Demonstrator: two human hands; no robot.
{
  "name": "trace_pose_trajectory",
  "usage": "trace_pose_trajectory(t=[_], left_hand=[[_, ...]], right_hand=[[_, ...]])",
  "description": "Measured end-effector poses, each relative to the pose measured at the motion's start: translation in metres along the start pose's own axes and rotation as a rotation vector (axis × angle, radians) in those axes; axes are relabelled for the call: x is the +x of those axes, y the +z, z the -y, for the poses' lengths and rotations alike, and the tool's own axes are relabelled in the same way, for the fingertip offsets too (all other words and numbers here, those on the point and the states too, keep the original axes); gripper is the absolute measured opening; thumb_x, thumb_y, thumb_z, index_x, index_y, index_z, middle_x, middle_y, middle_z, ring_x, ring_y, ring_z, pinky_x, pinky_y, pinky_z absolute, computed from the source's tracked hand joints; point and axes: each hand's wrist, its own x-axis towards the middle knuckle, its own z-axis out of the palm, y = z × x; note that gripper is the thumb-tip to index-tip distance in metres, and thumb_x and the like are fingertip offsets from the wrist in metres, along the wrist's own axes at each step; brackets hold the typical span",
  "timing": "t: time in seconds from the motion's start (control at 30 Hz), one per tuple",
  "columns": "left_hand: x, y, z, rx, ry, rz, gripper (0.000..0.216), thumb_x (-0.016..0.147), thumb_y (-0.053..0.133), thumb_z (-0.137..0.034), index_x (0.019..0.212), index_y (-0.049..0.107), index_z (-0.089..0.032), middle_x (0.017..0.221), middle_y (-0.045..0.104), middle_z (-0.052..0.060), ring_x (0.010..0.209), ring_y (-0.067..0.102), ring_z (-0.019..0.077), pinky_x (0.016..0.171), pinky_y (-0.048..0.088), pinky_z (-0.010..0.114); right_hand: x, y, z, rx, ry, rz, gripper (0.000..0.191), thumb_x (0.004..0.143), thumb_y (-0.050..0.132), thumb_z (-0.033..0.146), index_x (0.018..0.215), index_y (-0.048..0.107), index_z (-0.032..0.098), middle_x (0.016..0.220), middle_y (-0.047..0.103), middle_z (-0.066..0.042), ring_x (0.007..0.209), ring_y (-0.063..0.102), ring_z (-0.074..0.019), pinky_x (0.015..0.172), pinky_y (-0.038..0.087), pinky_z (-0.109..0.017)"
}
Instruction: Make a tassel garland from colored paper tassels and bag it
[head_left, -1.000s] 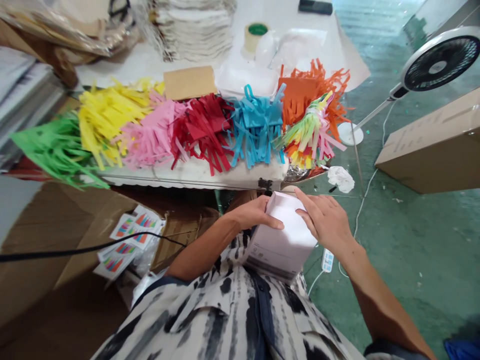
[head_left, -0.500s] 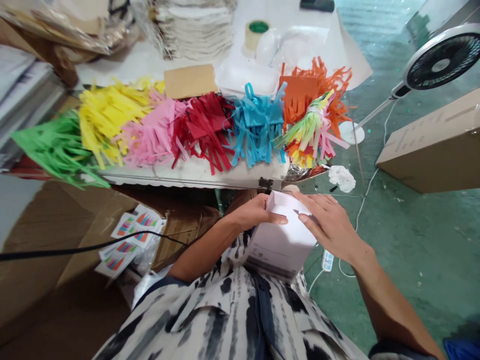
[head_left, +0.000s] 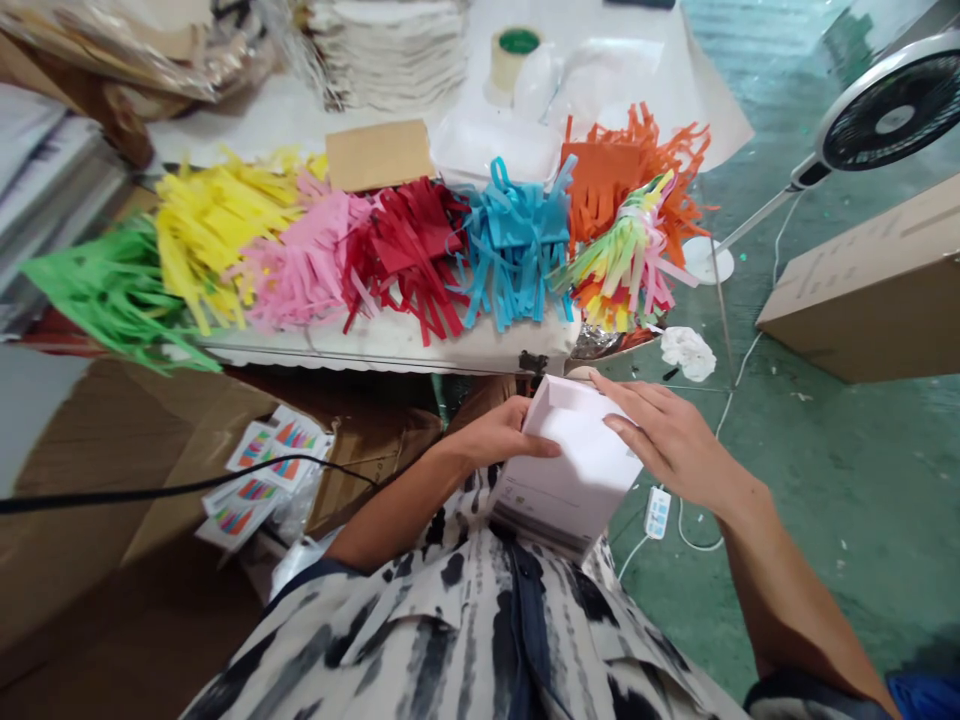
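Observation:
A small white paper box rests against my lap, below the table's front edge. My left hand grips its left side, thumb lying along the top face. My right hand lies on the box's upper right edge with fingers stretched flat over it. On the table above lie piles of fringed paper in green, yellow, pink, red, blue and orange, plus a multicoloured tassel bundle.
A tape roll, a brown card and stacked white sheets lie farther back on the table. Cardboard and printed packets sit at lower left. A fan, a cardboard carton and a power strip stand on the green floor.
My right hand's fingers slid across the box top toward its far right edge. The left thumb shifted slightly. The box tilted a little.

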Motion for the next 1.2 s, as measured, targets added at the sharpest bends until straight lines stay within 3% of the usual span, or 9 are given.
trace_pose_trajectory(t=[0.33, 0.6, 0.7, 0.9, 1.03, 1.2], left_hand=[[-0.005, -0.009, -0.004, -0.039, -0.009, 0.044, 0.049, 0.064, 0.098, -0.029, 0.107, 0.081, -0.012, 0.103, 0.082, 0.012, 0.087, 0.077, 0.0227, 0.085, 0.058, 0.031], [0.000, -0.007, 0.001, -0.149, -0.013, 0.024, 0.054, 0.057, 0.100, -0.026, 0.105, 0.081, -0.011, 0.102, 0.082, 0.013, 0.085, 0.077, 0.0223, 0.085, 0.059, 0.031], [0.001, -0.008, 0.001, -0.161, -0.020, 0.030, 0.054, 0.057, 0.100, -0.026, 0.105, 0.081, -0.011, 0.101, 0.083, 0.013, 0.085, 0.077, 0.0225, 0.084, 0.059, 0.031], [0.000, -0.009, -0.002, -0.102, 0.007, 0.035, 0.054, 0.058, 0.100, -0.026, 0.106, 0.081, -0.012, 0.104, 0.082, 0.013, 0.088, 0.077, 0.0236, 0.086, 0.059, 0.033], [-0.002, -0.009, -0.005, -0.059, 0.016, 0.032, 0.053, 0.058, 0.100, -0.029, 0.106, 0.082, -0.012, 0.103, 0.082, 0.012, 0.089, 0.077, 0.0253, 0.085, 0.059, 0.033], [-0.004, -0.009, -0.005, -0.025, 0.019, 0.025, 0.054, 0.060, 0.098, -0.029, 0.109, 0.081, -0.013, 0.105, 0.082, 0.012, 0.091, 0.076, 0.0258, 0.086, 0.059, 0.034]], right_hand=[[0.013, 0.018, 0.010, -0.249, -0.040, -0.112, 0.064, 0.109, 0.049, 0.030, 0.168, 0.027, 0.019, 0.123, 0.074, -0.013, 0.098, 0.066, -0.0273, 0.086, 0.045, -0.042], [0.010, 0.031, 0.014, -0.422, -0.021, -0.115, 0.076, 0.108, 0.051, 0.029, 0.171, 0.011, 0.015, 0.126, 0.073, -0.015, 0.103, 0.060, -0.0296, 0.097, 0.037, -0.049], [0.009, 0.029, 0.016, -0.374, 0.001, -0.100, 0.073, 0.108, 0.048, 0.029, 0.171, 0.013, 0.018, 0.126, 0.073, -0.014, 0.105, 0.060, -0.0298, 0.100, 0.035, -0.051], [0.011, 0.019, 0.016, -0.059, 0.067, -0.091, 0.064, 0.108, 0.041, 0.022, 0.170, 0.024, 0.029, 0.129, 0.071, -0.009, 0.114, 0.061, -0.0265, 0.108, 0.036, -0.050], [0.012, 0.019, 0.016, -0.056, 0.073, -0.079, 0.062, 0.108, 0.045, 0.024, 0.168, 0.029, 0.028, 0.129, 0.072, -0.010, 0.111, 0.062, -0.0275, 0.104, 0.039, -0.049], [0.012, 0.024, 0.017, -0.072, 0.061, -0.170, 0.059, 0.108, 0.046, 0.024, 0.166, 0.034, 0.027, 0.120, 0.073, -0.009, 0.105, 0.062, -0.0269, 0.098, 0.043, -0.045]])
